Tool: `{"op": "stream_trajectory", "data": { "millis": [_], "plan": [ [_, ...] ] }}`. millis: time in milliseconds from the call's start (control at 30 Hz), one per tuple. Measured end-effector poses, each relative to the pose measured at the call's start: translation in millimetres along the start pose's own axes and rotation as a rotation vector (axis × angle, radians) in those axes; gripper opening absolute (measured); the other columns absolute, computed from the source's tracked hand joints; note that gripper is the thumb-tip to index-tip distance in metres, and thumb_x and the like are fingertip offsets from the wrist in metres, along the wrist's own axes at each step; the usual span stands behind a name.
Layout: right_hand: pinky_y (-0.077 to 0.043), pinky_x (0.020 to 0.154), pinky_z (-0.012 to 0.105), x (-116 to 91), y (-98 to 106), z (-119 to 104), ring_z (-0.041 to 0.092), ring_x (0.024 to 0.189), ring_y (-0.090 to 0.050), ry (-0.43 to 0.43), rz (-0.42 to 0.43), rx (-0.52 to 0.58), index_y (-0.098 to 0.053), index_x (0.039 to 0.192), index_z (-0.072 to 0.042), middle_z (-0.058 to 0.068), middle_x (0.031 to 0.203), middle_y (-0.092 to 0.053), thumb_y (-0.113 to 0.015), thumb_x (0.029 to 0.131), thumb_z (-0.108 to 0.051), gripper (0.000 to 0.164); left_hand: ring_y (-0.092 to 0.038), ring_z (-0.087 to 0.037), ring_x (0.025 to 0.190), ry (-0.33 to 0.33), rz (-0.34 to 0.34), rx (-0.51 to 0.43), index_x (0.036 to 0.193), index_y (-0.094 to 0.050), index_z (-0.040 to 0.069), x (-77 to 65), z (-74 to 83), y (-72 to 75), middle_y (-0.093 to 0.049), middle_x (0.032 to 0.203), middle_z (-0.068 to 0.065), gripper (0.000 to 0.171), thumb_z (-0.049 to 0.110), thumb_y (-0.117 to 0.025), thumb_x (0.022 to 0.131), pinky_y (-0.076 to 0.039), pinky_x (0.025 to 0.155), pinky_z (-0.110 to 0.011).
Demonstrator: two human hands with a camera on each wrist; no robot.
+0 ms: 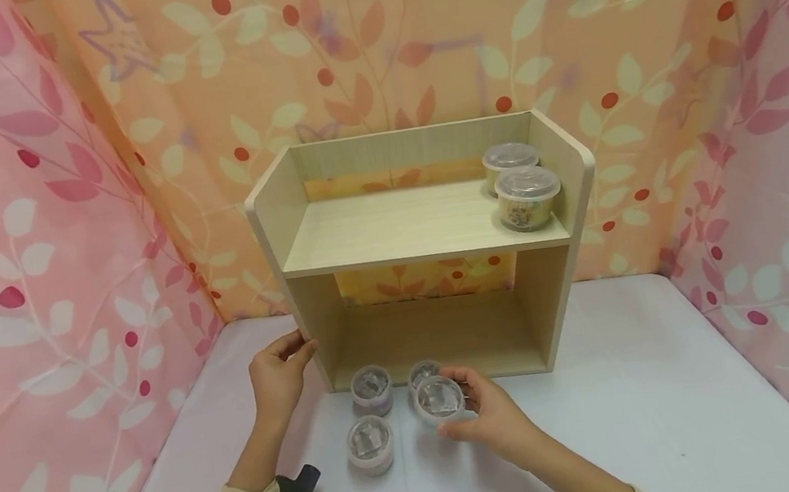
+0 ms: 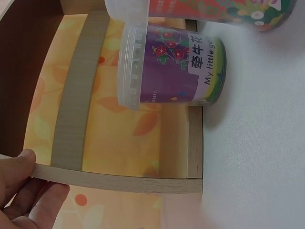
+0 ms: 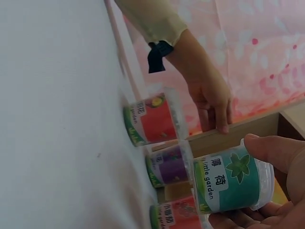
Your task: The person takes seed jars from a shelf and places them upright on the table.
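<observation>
My right hand [image 1: 492, 414] holds a lidded plastic cup with a green mint label [image 3: 233, 179], thumb on one side and fingers on the other. It is above the table, just in front of the shelf. With thumb and fingers, my left hand [image 1: 279, 379] pinches the left side panel of the wooden shelf [image 1: 304, 323]. Between the hands stand a purple-labelled cup [image 2: 171, 67] and, nearer me, a red-labelled cup [image 3: 155, 118]. Another red-labelled cup [image 3: 176, 214] is partly hidden behind the held one in the head view.
Two lidded cups, one in front [image 1: 526, 205] and one behind [image 1: 509, 156], stand at the right end of the upper board. A white cloth [image 1: 622, 415] covers the table. Floral curtains [image 1: 378, 51] hang behind and at both sides.
</observation>
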State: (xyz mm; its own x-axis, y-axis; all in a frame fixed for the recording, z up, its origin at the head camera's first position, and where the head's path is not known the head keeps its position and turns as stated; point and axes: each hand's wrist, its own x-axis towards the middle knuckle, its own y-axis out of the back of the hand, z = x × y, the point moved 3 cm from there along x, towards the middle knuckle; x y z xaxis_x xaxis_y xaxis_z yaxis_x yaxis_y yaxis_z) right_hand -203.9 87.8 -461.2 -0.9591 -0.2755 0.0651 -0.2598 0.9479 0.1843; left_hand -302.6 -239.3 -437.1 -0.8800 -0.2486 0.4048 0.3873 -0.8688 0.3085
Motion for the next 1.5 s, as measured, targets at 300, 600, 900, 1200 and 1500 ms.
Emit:
{"op": "stream_trajectory", "data": {
  "millis": [300, 600, 900, 1200, 1500],
  "plan": [
    [-0.051, 0.101, 0.034, -0.5, -12.6, 15.0, 0.036, 0.121, -0.062, 0.040, -0.025, -0.123, -0.050, 0.141, -0.001, 0.019, 0.139, -0.059, -0.091, 0.074, -0.011, 0.079, -0.074, -0.026, 0.098, 0.006, -0.009, -0.004, 0.109, -0.080, 0.005, 1.2, -0.9, -0.2, -0.079, 0.100, -0.012, 0.023, 0.015, -0.082, 0.088, -0.053, 0.073, -0.009],
    [-0.052, 0.103, 0.034, -1.4, -21.0, 29.5, 0.035, 0.122, -0.062, 0.087, -0.047, -0.244, -0.051, 0.139, -0.001, 0.014, 0.137, -0.057, -0.093, 0.074, -0.017, 0.079, -0.074, -0.027, 0.098, 0.013, -0.007, 0.001, 0.108, -0.080, 0.004, 0.8, -1.3, -0.4, -0.079, 0.100, -0.013, 0.023, 0.015, -0.083, 0.088, -0.053, 0.071, -0.009],
    [-0.048, 0.107, 0.043, -3.3, -26.4, 32.7, 0.038, 0.129, -0.056, 0.080, -0.061, -0.274, -0.048, 0.140, 0.001, 0.017, 0.139, -0.054, -0.092, 0.074, -0.016, 0.081, -0.073, -0.028, 0.100, 0.020, -0.008, 0.004, 0.108, -0.080, 0.004, 0.6, -1.0, -0.7, -0.079, 0.101, -0.013, 0.023, 0.016, -0.082, 0.088, -0.053, 0.073, -0.009],
    [-0.050, 0.106, 0.043, -3.8, -29.1, 33.9, 0.035, 0.129, -0.056, 0.074, -0.051, -0.306, -0.049, 0.141, -0.001, 0.015, 0.139, -0.056, -0.091, 0.075, -0.019, 0.080, -0.073, -0.028, 0.101, 0.005, -0.008, 0.002, 0.108, -0.080, 0.004, 0.3, -1.9, -0.5, -0.079, 0.101, -0.014, 0.024, 0.017, -0.082, 0.088, -0.053, 0.072, -0.008],
    [-0.046, 0.108, 0.051, -5.8, -22.2, 26.2, 0.033, 0.129, -0.057, 0.052, -0.107, -0.390, -0.047, 0.144, -0.005, 0.011, 0.142, -0.057, -0.091, 0.077, -0.027, 0.084, -0.074, -0.024, 0.098, 0.009, -0.008, 0.009, 0.108, -0.080, 0.004, -0.4, -1.0, -0.7, -0.079, 0.101, -0.012, 0.023, 0.016, -0.082, 0.088, -0.053, 0.073, -0.009]
  ]
}}
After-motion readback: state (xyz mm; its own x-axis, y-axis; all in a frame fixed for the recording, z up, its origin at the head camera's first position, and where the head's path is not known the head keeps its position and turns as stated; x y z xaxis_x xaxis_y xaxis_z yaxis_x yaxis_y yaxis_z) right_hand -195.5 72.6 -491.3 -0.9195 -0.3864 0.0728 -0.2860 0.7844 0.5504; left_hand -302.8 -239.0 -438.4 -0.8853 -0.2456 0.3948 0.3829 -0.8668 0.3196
